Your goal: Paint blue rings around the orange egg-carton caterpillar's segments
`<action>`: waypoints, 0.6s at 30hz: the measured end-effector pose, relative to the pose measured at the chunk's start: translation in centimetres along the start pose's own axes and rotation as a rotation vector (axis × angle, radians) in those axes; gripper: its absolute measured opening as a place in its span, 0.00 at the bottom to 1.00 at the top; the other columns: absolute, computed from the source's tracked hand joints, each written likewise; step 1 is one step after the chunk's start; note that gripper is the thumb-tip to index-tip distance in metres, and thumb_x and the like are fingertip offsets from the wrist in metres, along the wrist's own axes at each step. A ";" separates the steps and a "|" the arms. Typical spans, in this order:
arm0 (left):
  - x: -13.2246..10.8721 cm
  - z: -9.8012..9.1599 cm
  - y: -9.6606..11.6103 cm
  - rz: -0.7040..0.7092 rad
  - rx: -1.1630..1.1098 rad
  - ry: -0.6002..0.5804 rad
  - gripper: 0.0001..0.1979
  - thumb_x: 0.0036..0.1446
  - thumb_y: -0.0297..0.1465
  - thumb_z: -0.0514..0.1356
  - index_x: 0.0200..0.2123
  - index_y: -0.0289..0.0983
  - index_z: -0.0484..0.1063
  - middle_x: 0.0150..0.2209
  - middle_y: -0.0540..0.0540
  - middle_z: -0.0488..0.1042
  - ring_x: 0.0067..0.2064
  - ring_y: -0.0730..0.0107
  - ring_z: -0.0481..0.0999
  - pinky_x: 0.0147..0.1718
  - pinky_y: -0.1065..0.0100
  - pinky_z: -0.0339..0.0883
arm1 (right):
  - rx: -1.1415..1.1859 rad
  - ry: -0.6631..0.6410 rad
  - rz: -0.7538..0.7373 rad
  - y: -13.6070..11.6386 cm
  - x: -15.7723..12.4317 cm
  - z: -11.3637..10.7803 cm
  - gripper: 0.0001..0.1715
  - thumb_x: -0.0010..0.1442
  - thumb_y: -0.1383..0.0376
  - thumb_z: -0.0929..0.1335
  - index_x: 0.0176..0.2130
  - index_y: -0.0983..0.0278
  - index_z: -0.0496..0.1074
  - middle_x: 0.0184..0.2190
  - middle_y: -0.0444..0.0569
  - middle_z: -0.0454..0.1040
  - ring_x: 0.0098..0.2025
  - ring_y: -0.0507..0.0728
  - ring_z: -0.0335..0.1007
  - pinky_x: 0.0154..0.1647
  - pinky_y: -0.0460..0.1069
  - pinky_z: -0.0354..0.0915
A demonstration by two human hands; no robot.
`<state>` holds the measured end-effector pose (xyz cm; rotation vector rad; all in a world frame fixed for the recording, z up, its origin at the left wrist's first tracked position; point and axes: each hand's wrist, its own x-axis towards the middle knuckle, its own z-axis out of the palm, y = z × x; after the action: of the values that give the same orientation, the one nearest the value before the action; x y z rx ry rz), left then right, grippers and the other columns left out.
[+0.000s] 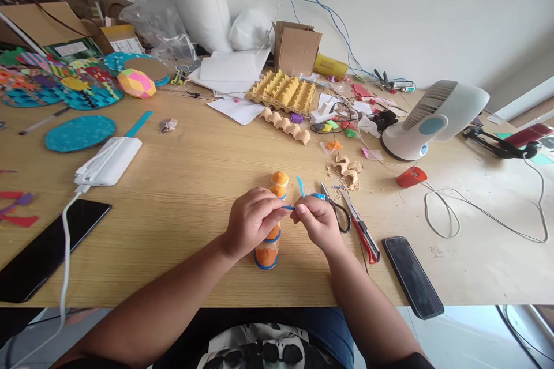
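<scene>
Between my two hands stretches a thin blue strip, which looks like modelling clay. My left hand pinches one end, and my right hand pinches the other. Beneath them lies an egg-carton strip whose bumps are covered in orange, some edged with blue; my left hand hides part of it. Just beyond my right fingers are a light blue plastic modelling tool and a blue lump in clear wrap. Black-handled scissors lie beside my right hand, with a red utility knife farther right.
A phone overhangs the front edge at right; a black tablet-like device lies left, near a white power bank. Carton scraps, a yellow egg tray, a white fan and a red cylinder stand farther back.
</scene>
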<state>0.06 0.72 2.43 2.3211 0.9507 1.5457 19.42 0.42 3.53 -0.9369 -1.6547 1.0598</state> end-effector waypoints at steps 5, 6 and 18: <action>-0.1 0.0 -0.2 0.007 -0.015 -0.021 0.08 0.69 0.34 0.61 0.44 0.39 0.79 0.37 0.44 0.82 0.39 0.64 0.78 0.40 0.62 0.73 | 0.030 -0.003 -0.006 -0.1 0.0 0.1 0.33 0.69 0.44 0.65 0.23 0.61 0.74 0.20 0.46 0.73 0.25 0.53 0.68 0.28 0.49 0.65; -0.1 0.1 -0.2 0.006 -0.015 -0.029 0.09 0.68 0.35 0.62 0.46 0.39 0.79 0.39 0.44 0.82 0.39 0.63 0.78 0.41 0.62 0.73 | 0.032 -0.002 -0.007 0.0 0.0 0.1 0.33 0.69 0.44 0.65 0.23 0.62 0.74 0.20 0.46 0.73 0.25 0.53 0.68 0.29 0.49 0.65; 0.5 0.0 0.8 -0.022 -0.156 0.029 0.08 0.63 0.26 0.66 0.45 0.41 0.80 0.36 0.47 0.82 0.37 0.69 0.80 0.39 0.66 0.75 | 0.068 -0.022 -0.010 0.4 -0.1 0.0 0.31 0.69 0.43 0.65 0.27 0.62 0.74 0.24 0.47 0.75 0.28 0.54 0.70 0.32 0.49 0.67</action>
<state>0.53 0.41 3.16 2.1799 0.8279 1.5885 19.52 0.46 3.08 -0.8749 -1.6294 1.1162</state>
